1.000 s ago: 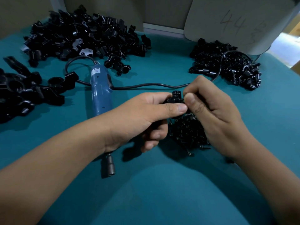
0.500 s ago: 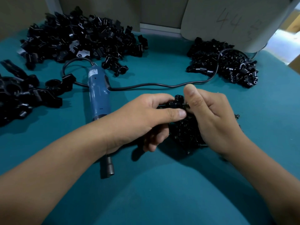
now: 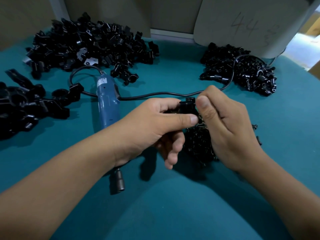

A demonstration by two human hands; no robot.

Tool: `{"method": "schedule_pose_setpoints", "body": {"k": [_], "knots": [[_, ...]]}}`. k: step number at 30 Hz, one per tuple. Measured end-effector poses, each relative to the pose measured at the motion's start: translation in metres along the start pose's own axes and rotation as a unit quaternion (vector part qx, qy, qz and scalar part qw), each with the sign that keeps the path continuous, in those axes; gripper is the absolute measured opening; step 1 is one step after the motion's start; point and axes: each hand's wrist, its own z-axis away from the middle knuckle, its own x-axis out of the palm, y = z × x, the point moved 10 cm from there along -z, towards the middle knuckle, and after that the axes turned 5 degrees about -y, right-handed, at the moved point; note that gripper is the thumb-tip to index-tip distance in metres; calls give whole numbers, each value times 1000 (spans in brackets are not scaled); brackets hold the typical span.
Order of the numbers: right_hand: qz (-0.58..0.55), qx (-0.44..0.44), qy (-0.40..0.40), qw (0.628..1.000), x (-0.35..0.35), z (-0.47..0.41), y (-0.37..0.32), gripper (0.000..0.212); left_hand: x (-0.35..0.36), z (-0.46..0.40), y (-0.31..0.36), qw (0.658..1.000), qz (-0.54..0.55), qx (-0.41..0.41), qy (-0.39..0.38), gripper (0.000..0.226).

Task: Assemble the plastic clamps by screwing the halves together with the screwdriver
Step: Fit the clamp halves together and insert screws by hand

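Broadly, the teal felt-covered table [image 3: 173,205] fills the view, and its near and side edges are cut off by the frame. Behind the blue corded electric screwdriver [image 3: 107,108], toward the wall, lies the large heap of black plastic clamp halves [image 3: 86,45]; to the screwdriver's left a second heap of bigger black plastic pieces [image 3: 26,108] runs out of the picture, so its extent cannot be told. Far to the screwdriver's right, near the pale board with handwritten numbers [image 3: 251,23], sits a smaller heap of short black plastic parts [image 3: 242,71], with the screwdriver's thin black cord [image 3: 164,94] trailing across it. The screwdriver itself lies flat on the table, its middle hidden under the left forearm, only the dark tip end showing below.

Right of the screwdriver, the left hand [image 3: 155,125] grips the small black plastic clamp [image 3: 187,106], thumb pressed along its near side and fingers curled beneath it, mostly out of sight. The right hand [image 3: 228,132] meets the clamp from the other side, thumb and forefinger closed together just against its right edge; whether they pinch a screw is too small and dark to tell. The clamp stands between the two thumbs, raised above the table. Under the hands a little pile of black screws [image 3: 199,144] is partly hidden
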Motion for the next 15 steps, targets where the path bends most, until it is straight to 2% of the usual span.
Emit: {"method": "schedule_pose_setpoints", "body": {"k": [4, 7, 9, 13, 15], "knots": [[-77, 63, 18, 995, 4, 2, 15, 49, -7, -1, 1, 997, -62, 21, 39, 11], [-134, 98, -14, 986, 13, 2, 24, 62, -10, -1, 1, 996, -71, 28, 53, 15], [-143, 85, -12, 986, 11, 2, 21, 52, -10, -1, 2, 997, -51, 32, 48, 18], [-56, 26, -25, 998, 6, 1, 7, 29, -7, 0, -1, 1000, -2, 11, 25, 35], [-22, 6, -21, 1000, 3, 0, 4, 26, -3, 2, 1, 1000, 2, 7, 8, 27]]}}
